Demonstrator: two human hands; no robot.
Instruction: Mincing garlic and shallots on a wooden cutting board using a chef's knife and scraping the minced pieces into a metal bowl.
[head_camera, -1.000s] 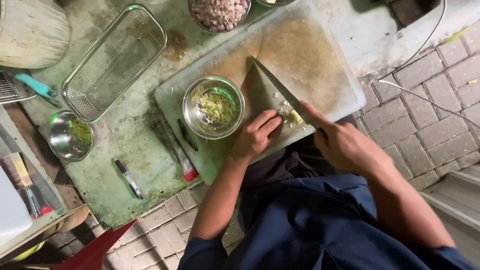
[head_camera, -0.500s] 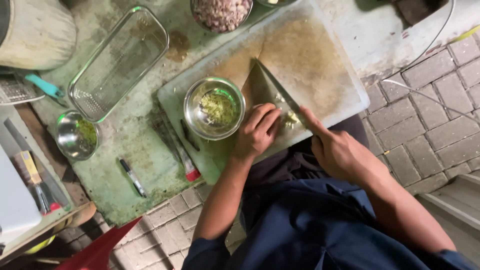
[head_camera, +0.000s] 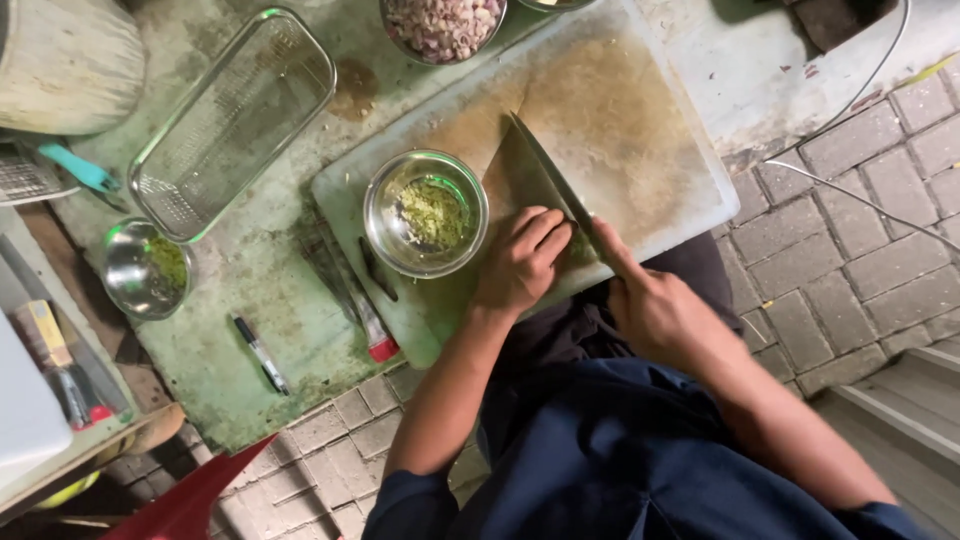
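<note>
Right hand (head_camera: 665, 310) closed round cleaver (head_camera: 540, 175) handle, forefinger laid along spine. Left hand (head_camera: 520, 262) curled, fingertips pressed on greenish chopped material (head_camera: 578, 243), mostly hidden, likely herb or garlic. Material held between both hands on near edge of cutting board (head_camera: 640, 130). Steel bowl (head_camera: 425, 212) of mince seen just left of left hand.

Outdoor food-preparation spot: stained cutting board (head_camera: 640, 130), steel bowls (head_camera: 425, 213), wire basket (head_camera: 232, 120) on a table (head_camera: 250, 330) over paving bricks (head_camera: 870, 270).
</note>
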